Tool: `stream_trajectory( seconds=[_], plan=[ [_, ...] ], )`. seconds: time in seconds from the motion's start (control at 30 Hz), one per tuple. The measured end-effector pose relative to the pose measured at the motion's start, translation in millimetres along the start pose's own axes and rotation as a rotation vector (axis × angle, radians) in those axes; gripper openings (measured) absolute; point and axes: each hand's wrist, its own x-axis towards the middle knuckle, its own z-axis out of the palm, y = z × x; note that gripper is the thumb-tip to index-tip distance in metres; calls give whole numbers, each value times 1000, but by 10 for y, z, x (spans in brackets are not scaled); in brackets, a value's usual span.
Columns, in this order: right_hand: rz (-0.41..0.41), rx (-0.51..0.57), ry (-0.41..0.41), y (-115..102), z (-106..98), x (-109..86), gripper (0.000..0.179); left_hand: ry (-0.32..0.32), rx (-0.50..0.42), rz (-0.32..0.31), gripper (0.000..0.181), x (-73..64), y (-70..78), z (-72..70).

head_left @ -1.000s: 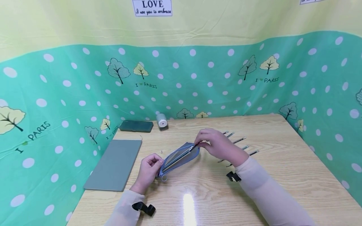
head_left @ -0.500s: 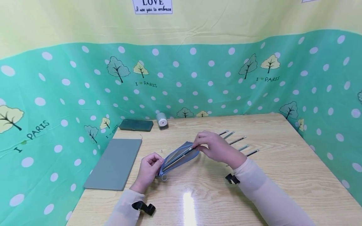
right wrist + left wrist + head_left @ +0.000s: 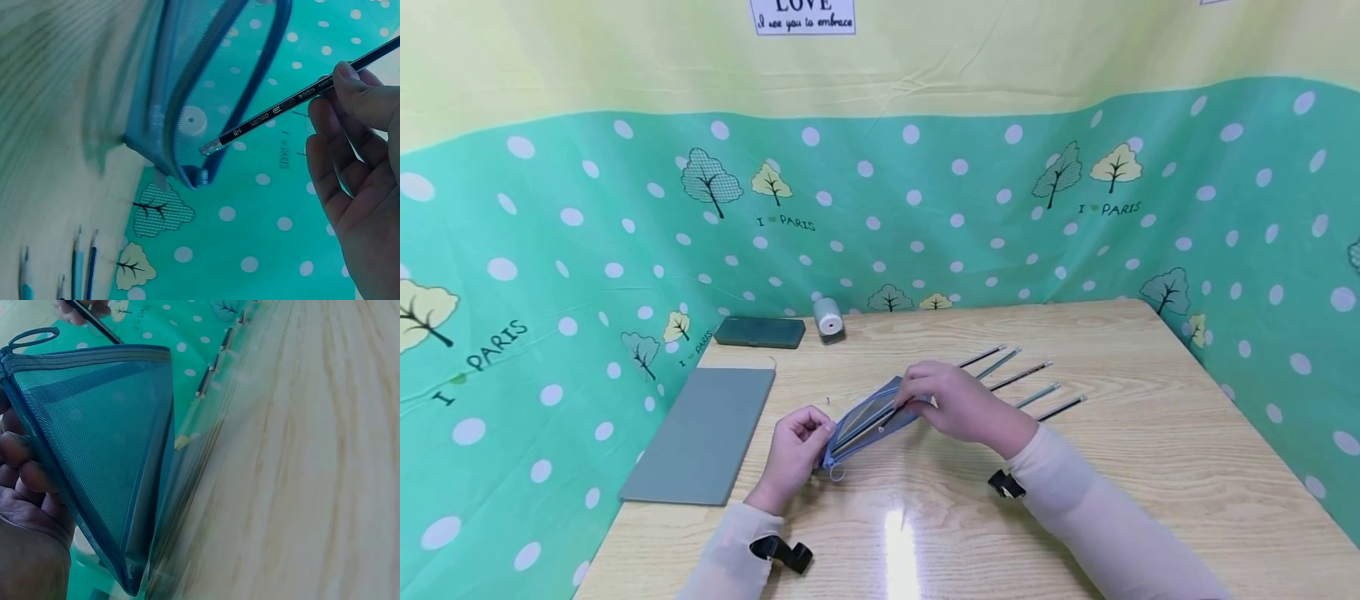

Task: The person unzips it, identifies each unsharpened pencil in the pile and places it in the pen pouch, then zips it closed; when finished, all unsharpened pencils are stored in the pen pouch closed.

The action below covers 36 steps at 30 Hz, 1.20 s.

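My left hand (image 3: 797, 446) grips the zipper-pull end of a blue mesh zip pouch (image 3: 868, 421); in the left wrist view the pouch (image 3: 103, 425) hangs beside the curled fingers. The pouch's mouth is unzipped and spread. Over its far end, my right hand (image 3: 951, 404) pinches a black pencil between thumb and fingers. In the right wrist view this pencil (image 3: 275, 111) is marked HB, and its eraser end points down at the open mouth, overlapping the zipper edge. The other fingers of the right hand (image 3: 365, 147) are loosely bent.
Several pencils (image 3: 1022, 377) lie in a row to the right, partly behind the right hand. At left is a flat grey board (image 3: 703, 437). A dark green case (image 3: 760, 332) and a small white-and-grey cylinder (image 3: 829, 318) stand at the back by the polka-dot curtain (image 3: 917, 196).
My right hand has moved left and slightly nearer with the black pencil, further over the pouch mouth, uncovering more of the pencils on the table. The left hand stays put.
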Motion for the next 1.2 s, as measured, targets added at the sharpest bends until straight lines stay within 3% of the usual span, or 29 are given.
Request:
stream_trajectory(
  seconds=[0.47,0.77,1.2],
  plan=[
    [45,-56,-50,57,216,-8,23,-19,-16,35,12,-14,4,9],
    [87,-131,-126,55,328,-17,20,-41,-17,63,13,-29,-13,11],
    [68,-221,-58,28,352,-6,13,-72,-39,71,13,-16,-8,13]
  ],
)
